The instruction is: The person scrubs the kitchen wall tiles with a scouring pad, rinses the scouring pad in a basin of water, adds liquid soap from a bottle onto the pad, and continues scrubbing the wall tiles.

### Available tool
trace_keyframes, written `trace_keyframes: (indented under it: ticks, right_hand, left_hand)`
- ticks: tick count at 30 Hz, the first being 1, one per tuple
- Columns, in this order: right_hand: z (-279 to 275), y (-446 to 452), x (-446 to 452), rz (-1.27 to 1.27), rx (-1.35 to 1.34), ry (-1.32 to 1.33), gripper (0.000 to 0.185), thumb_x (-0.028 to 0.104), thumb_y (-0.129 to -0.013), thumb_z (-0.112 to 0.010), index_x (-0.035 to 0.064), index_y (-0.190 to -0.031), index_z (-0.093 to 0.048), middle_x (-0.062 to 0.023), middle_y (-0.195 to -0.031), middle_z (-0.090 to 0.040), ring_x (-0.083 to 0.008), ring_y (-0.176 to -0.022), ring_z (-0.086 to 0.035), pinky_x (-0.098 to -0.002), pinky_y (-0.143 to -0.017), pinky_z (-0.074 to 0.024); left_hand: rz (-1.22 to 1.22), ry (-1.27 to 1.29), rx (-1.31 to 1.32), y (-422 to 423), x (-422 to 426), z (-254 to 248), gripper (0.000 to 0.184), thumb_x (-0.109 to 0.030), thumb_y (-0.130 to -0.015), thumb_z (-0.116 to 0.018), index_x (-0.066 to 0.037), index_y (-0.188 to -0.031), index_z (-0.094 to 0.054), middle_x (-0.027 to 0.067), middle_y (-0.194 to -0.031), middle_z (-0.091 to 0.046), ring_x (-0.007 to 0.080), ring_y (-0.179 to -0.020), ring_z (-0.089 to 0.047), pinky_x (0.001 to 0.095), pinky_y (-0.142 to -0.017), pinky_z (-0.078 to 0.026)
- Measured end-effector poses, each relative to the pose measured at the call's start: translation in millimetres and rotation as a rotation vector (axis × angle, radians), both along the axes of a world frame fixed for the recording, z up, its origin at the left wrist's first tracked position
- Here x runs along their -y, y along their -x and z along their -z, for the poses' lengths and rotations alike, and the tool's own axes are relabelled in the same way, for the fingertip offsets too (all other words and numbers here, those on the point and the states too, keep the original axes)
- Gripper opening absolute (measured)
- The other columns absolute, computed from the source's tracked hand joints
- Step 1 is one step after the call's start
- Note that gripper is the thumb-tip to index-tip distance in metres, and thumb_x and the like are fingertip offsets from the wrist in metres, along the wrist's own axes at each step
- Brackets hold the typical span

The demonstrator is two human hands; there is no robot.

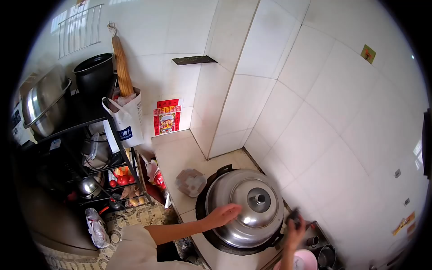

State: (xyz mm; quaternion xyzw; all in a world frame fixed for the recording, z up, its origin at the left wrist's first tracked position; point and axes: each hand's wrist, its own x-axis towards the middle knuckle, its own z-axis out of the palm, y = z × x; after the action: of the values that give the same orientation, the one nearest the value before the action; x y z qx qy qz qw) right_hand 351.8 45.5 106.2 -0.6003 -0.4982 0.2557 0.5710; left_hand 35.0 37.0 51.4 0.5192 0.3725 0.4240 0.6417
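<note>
A large domed steel lid (245,180) with a dark knob covers a black wok (204,198) on the tiled counter. My left hand (225,215) hovers over the lid's left part, its fingers close together; whether anything is in them cannot be made out. At the lid's right side my right hand (294,231) is closed around a small dark object (294,216), blurred and too unclear to name. A clear plastic container (191,182) lies on the counter, left of the wok.
A black shelf rack (76,128) at the left holds steel bowls (45,101), a black pot (93,72) and red produce. A white bag (128,119) hangs from it. A pink bowl (306,259) and dark pots (326,255) stand at the lower right. White tiled walls enclose the counter.
</note>
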Motion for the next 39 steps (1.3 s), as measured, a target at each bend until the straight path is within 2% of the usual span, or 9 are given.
trace_keyframes:
  ticks: [6, 13, 15, 19, 25, 27, 30, 33, 39]
  right_hand:
    - [5, 210, -101, -0.323, 0.271, -0.184, 0.061, 0.007, -0.075, -0.07, 0.0031, -0.131, -0.046, -0.0151, -0.113, -0.056, -0.0293, -0.102, -0.057, -0.0365, -0.088, -0.0457]
    - [17, 354, -193, -0.687, 0.281, -0.144, 0.068, 0.012, -0.074, -0.072, 0.0023, -0.134, -0.042, -0.0187, -0.128, -0.051, -0.0338, -0.119, -0.051, -0.0373, -0.098, -0.0413]
    - [-1, 380, -225, -0.676, 0.419, -0.191, 0.067, 0.011, -0.077, -0.072, 0.0038, -0.136, -0.041, -0.0141, -0.131, -0.051, -0.0239, -0.119, -0.052, -0.0349, -0.093, -0.0442]
    - [-40, 404, -304, -0.406, 0.398, -0.285, 0.054, 0.009, -0.085, -0.065, 0.0016, -0.134, -0.043, -0.0148, -0.131, -0.051, -0.0267, -0.117, -0.052, -0.0351, -0.093, -0.0445]
    - [-169, 432, -395, -0.221, 0.253, -0.387, 0.05, 0.019, -0.094, -0.054, 0.0028, -0.139, -0.039, -0.0158, -0.138, -0.045, -0.0266, -0.125, -0.045, -0.038, -0.1, -0.0381]
    - [-194, 442, -423, -0.212, 0.267, -0.483, 0.052, 0.024, -0.097, -0.049, 0.0015, -0.141, -0.034, -0.0168, -0.144, -0.037, -0.0284, -0.131, -0.038, -0.0395, -0.106, -0.0316]
    - [-220, 453, -448, -0.212, 0.366, -0.595, 0.054, 0.028, -0.099, -0.043, -0.0021, -0.142, -0.029, -0.0193, -0.148, -0.029, -0.0312, -0.137, -0.028, -0.0396, -0.111, -0.0238]
    - [-241, 465, -460, -0.227, 0.397, -0.722, 0.058, 0.031, -0.101, -0.036, -0.0046, -0.144, -0.022, -0.0212, -0.152, -0.019, -0.0329, -0.141, -0.018, -0.0385, -0.114, -0.0167]
    - [-240, 488, -501, -0.212, 0.412, -0.858, 0.062, 0.025, -0.101, -0.036, -0.0021, -0.148, -0.006, -0.0167, -0.156, -0.005, -0.0288, -0.144, -0.006, -0.0375, -0.115, -0.0105]
  left_hand:
    - [-0.118, 0.187, 0.365, 36, -89, -69, 0.052, -0.03, -0.098, -0.049, -0.011, -0.143, -0.031, 0.0004, -0.138, -0.038, 0.0104, -0.111, -0.048, 0.0277, -0.089, -0.044]
    - [-0.441, 0.319, 0.681, 155, -196, -26, 0.032, -0.012, -0.095, -0.049, -0.005, -0.126, -0.05, 0.0066, -0.113, -0.059, 0.0164, -0.103, -0.059, 0.0295, -0.088, -0.048]
    - [-0.46, 0.316, 0.706, 195, -233, -17, 0.032, -0.009, -0.093, -0.048, -0.003, -0.124, -0.051, 0.008, -0.111, -0.06, 0.0169, -0.103, -0.059, 0.0299, -0.087, -0.049]
    - [-0.642, 0.173, 0.7, 241, -322, -30, 0.033, -0.003, -0.089, -0.048, 0.001, -0.122, -0.054, 0.0097, -0.108, -0.063, 0.0177, -0.101, -0.06, 0.0281, -0.087, -0.048]
    - [-1.018, -0.835, 0.13, 252, -422, -194, 0.04, -0.004, -0.088, -0.056, -0.006, -0.128, -0.053, 0.0161, -0.127, -0.05, 0.0249, -0.11, -0.053, 0.032, -0.09, -0.045]
    - [-0.913, -1.014, 0.047, 242, -447, -227, 0.044, -0.004, -0.09, -0.053, -0.005, -0.133, -0.047, 0.0204, -0.136, -0.041, 0.0322, -0.122, -0.044, 0.0365, -0.099, -0.039]
    - [-0.825, -1.078, -0.322, 212, -449, -229, 0.055, 0.0, -0.089, -0.049, 0.007, -0.14, -0.028, 0.0316, -0.147, -0.015, 0.0478, -0.135, -0.021, 0.0485, -0.11, -0.025]
    - [-0.79, -1.055, -0.431, 216, -451, -222, 0.059, -0.001, -0.09, -0.047, 0.008, -0.142, -0.022, 0.0344, -0.147, -0.01, 0.0486, -0.136, -0.016, 0.0482, -0.111, -0.022]
    - [-1.062, -0.834, -0.526, 284, -540, -302, 0.059, -0.007, -0.086, -0.048, 0.013, -0.136, -0.024, 0.0389, -0.137, -0.029, 0.0532, -0.12, -0.037, 0.0522, -0.102, -0.032]
